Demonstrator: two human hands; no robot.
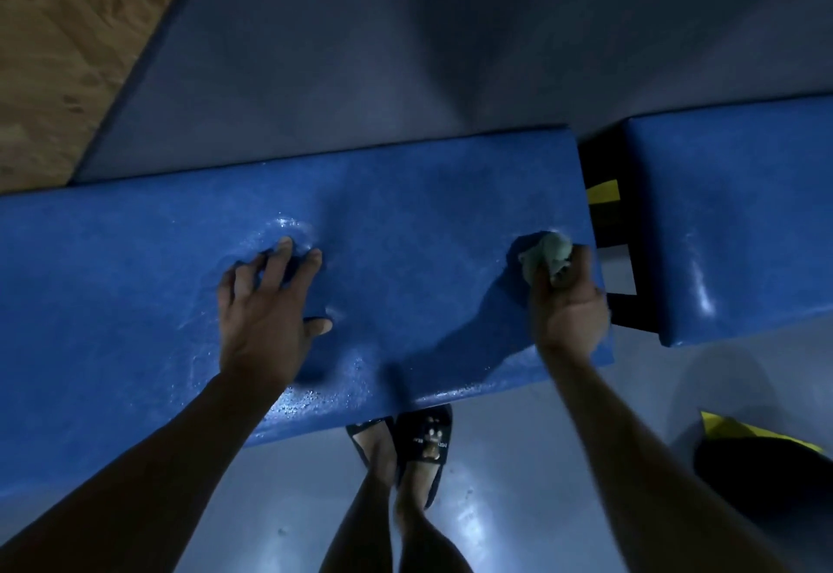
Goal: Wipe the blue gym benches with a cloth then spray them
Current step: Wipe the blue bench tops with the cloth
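Two blue benches: one bench (405,220) spans the centre, a second bench (739,211) at right. Left hand (266,311), fingers spread, presses the central pad; right hand (570,302) grips one crumpled cloth (547,250) near its right end.

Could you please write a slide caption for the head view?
Right hand wipes blue bench with a cloth; left hand braces on it.

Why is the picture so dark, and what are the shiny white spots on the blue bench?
Head view: the light is dim, so the edges go dark and the hands cast shadows on the blue bench. The white spots near the left hand are glare on what looks like a wet patch. The right hand, gripping the cloth, looks slightly blurred.
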